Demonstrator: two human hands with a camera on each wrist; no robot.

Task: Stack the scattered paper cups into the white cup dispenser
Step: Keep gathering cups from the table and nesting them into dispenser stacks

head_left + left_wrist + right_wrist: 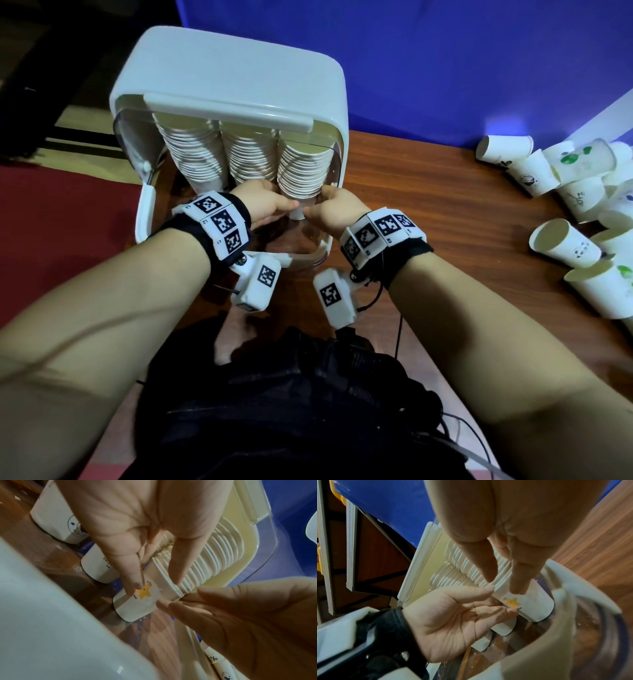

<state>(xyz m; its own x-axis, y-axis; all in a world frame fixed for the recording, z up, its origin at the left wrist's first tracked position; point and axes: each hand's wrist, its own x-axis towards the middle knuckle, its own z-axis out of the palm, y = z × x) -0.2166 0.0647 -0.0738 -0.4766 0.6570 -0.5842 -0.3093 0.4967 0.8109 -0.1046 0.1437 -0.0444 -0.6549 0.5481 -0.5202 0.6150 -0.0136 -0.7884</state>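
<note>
Indoor room, likely an office or a makeshift recording corner; which one cannot be told. Wooden table at centre frame, blue panel behind it along the top, red floor covering at left. White cup dispenser and loose paper cups at right suggest a drinks station.

We see the dispenser on the table, left of a heap of loose cups at the right edge. Three stacks sit side by side inside; both hands meet at the right stack.
</note>
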